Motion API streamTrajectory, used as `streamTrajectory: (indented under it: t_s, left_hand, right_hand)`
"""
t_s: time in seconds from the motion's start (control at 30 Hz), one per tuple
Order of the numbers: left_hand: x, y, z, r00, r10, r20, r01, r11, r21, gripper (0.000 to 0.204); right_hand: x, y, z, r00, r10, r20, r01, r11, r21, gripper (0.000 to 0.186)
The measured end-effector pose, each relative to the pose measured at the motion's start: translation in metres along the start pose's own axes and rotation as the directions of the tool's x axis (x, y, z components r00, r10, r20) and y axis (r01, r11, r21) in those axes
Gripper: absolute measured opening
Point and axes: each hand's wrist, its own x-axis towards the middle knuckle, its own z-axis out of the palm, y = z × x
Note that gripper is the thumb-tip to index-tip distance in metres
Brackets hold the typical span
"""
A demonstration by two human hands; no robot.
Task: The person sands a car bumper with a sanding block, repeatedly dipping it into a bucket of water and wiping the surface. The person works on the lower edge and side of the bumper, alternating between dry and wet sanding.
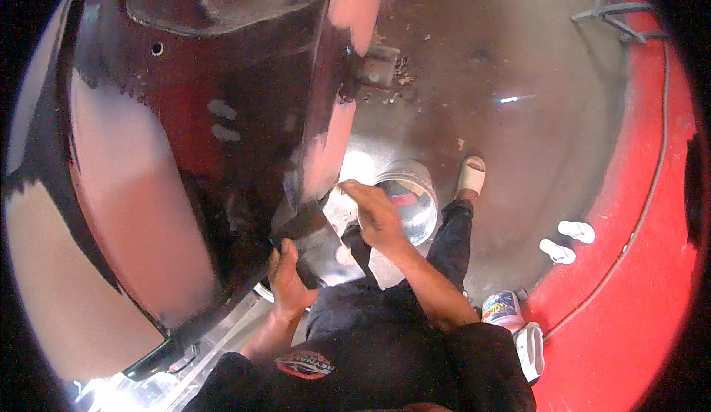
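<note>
A dark grey sheet, sandpaper by its look, is held in front of my body beside the car panel. My left hand is closed on its near edge, thumb on top and fingers behind. My right hand is closed with bent fingers at a whitish, dark-patched piece next to the sheet's far corner. Whether that piece joins the sheet I cannot tell. The panel is dark red and black, with a pinkish filler patch and another along its right edge.
Just beyond my right hand stands a bucket with something pink inside. White flip-flops lie by the red wall. A labelled tub is at the lower right, a metal stand at the upper right. A bracket juts from the panel.
</note>
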Motion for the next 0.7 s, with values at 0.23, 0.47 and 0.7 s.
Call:
streamTrajectory:
  t_s: [0.23, 0.47, 0.7]
  left_hand:
    - [-0.013, 0.005, 0.084, 0.989, 0.131, -0.061, -0.097, 0.912, 0.399, 0.042]
    - [-0.032, 0.030, 0.173, 0.955, 0.245, -0.166, -0.182, 0.928, 0.326, 0.039]
    - [-0.049, 0.043, 0.200, 0.974, -0.212, -0.074, 0.178, 0.931, -0.319, 0.029]
  right_hand:
    - [-0.001, -0.101, -0.128, 0.952, -0.268, 0.149, 0.304, 0.879, -0.366, 0.053]
    - [-0.006, -0.133, -0.232, 0.860, -0.182, 0.477, 0.351, 0.889, -0.293, 0.049]
    - [0.013, -0.195, -0.261, 0.806, -0.425, 0.412, 0.491, 0.869, -0.064, 0.047]
